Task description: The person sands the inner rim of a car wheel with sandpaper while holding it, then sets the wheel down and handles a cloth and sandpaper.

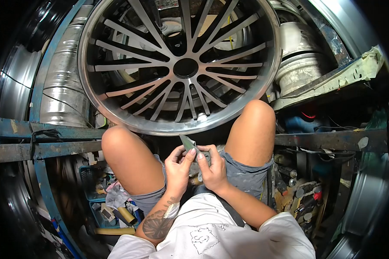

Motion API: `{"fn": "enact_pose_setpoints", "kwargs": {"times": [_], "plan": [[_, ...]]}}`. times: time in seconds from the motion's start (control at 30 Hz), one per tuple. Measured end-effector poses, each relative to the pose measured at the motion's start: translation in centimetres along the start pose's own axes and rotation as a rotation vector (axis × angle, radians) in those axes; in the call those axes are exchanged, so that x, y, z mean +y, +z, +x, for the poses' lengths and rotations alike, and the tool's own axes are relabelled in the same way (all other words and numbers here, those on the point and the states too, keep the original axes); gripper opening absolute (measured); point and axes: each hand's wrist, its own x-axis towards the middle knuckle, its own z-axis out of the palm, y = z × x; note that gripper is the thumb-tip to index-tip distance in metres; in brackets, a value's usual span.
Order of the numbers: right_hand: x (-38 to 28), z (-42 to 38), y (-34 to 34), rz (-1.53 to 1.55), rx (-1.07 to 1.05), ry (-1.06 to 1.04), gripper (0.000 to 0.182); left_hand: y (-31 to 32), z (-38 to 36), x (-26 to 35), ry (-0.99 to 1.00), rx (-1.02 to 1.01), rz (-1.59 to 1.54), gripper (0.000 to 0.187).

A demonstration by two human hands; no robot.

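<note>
Between my knees, my left hand point(179, 165) and my right hand point(212, 166) meet, with thumbs and fingers closed on a small folded grey-green sheet point(188, 143). Its pointed end sticks up past my fingertips. What the sheet is made of I cannot tell. Just beyond my hands, a large multi-spoke wheel rim point(194, 127) lies face up, with a dark round centre. Neither hand touches the rim.
Silver rims stand in stacks at the left point(65, 77) and right point(300, 64). Blue metal bars point(69, 131) run beside my knees. A blue basket point(87, 175) of odds and ends is low left; bottles and cans point(307, 192) lie low right.
</note>
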Motion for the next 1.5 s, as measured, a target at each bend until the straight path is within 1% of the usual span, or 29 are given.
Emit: {"fn": "enact_pose_setpoints", "kwargs": {"times": [0.03, 0.1, 0.13, 0.23, 0.27, 0.3, 0.33, 0.37, 0.4, 0.43, 0.47, 0.5, 0.53, 0.57, 0.6, 0.63, 0.67, 0.77, 0.8, 0.87, 0.93, 1.03, 1.07, 1.17, 1.2, 1.23, 1.3, 1.4, 1.5], "plan": [[-0.2, 0.0, 0.0, -0.013, -0.02, 0.006, 0.028, 0.1, -0.2, -0.2, 0.011, -0.012, 0.091, 0.03], [-0.5, 0.0, 0.0, -0.04, -0.055, 0.018, 0.029, 0.8, -0.6, -0.9, 0.089, 0.006, 0.087, 0.034], [0.0, 0.0, 0.2, -0.024, -0.036, -0.054, 0.031, 0.6, -0.6, -1.1, 0.093, -0.006, 0.097, 0.034], [0.0, 0.1, 0.2, 0.1, -0.058, -0.072, 0.034, 0.1, -0.2, -0.6, 0.18, -0.036, 0.067, 0.033], [0.0, 0.2, 0.3, 0.144, -0.103, -0.049, 0.035, -0.2, -0.2, 0.0, 0.171, -0.014, 0.0, 0.029], [-0.1, 0.3, 0.3, 0.189, -0.147, -0.027, 0.036, -0.3, 0.2, 0.4, 0.214, 0.04, -0.062, 0.026], [-0.1, 0.3, 0.3, 0.233, -0.189, -0.002, 0.037, -0.8, 0.6, 0.7, 0.193, 0.073, -0.133, 0.023], [0.3, 0.4, 0.3, 0.363, -0.245, 0.058, 0.038, -1.3, 0.8, 1.2, 0.169, 0.107, -0.204, 0.021], [0.8, 0.5, 0.3, 0.494, -0.303, 0.119, 0.038, -1.3, 0.9, 2.3, 0.209, 0.116, -0.23, 0.017], [1.2, 0.6, 0.4, 0.625, -0.363, 0.177, 0.039, -1.6, 1.2, 2.3, 0.232, 0.136, -0.258, 0.018], [1.5, 0.6, 0.1, 0.629, -0.427, 0.263, 0.038, -2.1, 1.4, 2.6, 0.23, 0.152, -0.311, 0.02], [1.8, 0.5, -0.5, 0.832, -0.504, 0.52, 0.038, -2.6, 1.5, 3.1, 0.228, 0.168, -0.362, 0.023], [2.1, 0.5, -1.1, 0.813, -0.554, 0.596, 0.038, -3.0, 1.9, 3.7, 0.252, 0.144, -0.39, 0.026], [2.3, 0.4, -1.2, 0.812, -0.556, 0.592, 0.039, -2.9, 2.0, 4.0, 0.258, 0.159, -0.413, 0.027], [2.1, 0.5, -1.4, 0.812, -0.557, 0.587, 0.04, -2.9, 2.0, 3.8, 0.263, 0.158, -0.356, 0.027], [1.8, 0.4, -1.2, 0.833, -0.508, 0.5, 0.042, -2.9, 2.1, 3.7, 0.269, 0.156, -0.299, 0.027], [1.4, 0.5, -1.0, 0.853, -0.457, 0.411, 0.044, -2.2, 1.8, 3.3, 0.282, 0.197, -0.273, 0.025], [0.0, 1.2, -1.1, 1.15, -0.442, 0.311, 0.059, -1.9, 1.2, 3.2, 0.328, 0.234, -0.039, 0.022], [0.6, 1.4, -0.3, 1.036, -0.393, 0.153, 0.074, -1.4, 1.1, 3.2, 0.413, 0.248, 0.068, 0.02], [1.1, 1.2, -0.7, 0.815, -0.385, 0.095, 0.075, -1.5, 0.9, 2.9, 0.431, 0.218, 0.226, 0.019], [0.5, 1.2, -0.3, 0.671, -0.282, 0.05, 0.059, -1.6, 0.9, 2.5, 0.435, 0.202, 0.317, 0.018], [1.7, 1.2, -0.5, 0.58, -0.25, 0.21, 0.039, -1.4, 0.7, 3.2, 0.328, 0.174, 0.187, 0.018], [2.1, 1.1, -0.2, 0.867, -0.24, 0.384, 0.029, -1.3, 0.8, 3.1, 0.312, 0.169, 0.116, 0.02], [1.9, 0.6, -0.2, 0.976, -0.379, 0.438, 0.028, -1.4, 1.0, 2.9, 0.227, 0.171, -0.11, 0.023], [2.5, 0.2, -0.1, 1.092, -0.441, 0.466, 0.025, -1.6, 1.3, 3.1, 0.271, 0.171, -0.112, 0.026], [3.0, -0.1, 0.0, 1.208, -0.503, 0.495, 0.023, -1.5, 1.3, 3.6, 0.261, 0.201, -0.152, 0.027], [3.2, -0.3, 0.3, 1.231, -0.542, 0.436, 0.024, -2.0, 1.8, 3.5, 0.313, 0.236, -0.095, 0.028], [1.8, -0.4, 0.2, 1.148, -0.528, 0.399, 0.025, -1.0, 1.7, 2.9, 0.399, 0.32, -0.064, 0.025], [0.6, -0.3, -0.1, 1.173, -0.469, 0.373, 0.03, -0.2, 1.4, 2.9, 0.51, 0.365, 0.011, 0.024]]}}
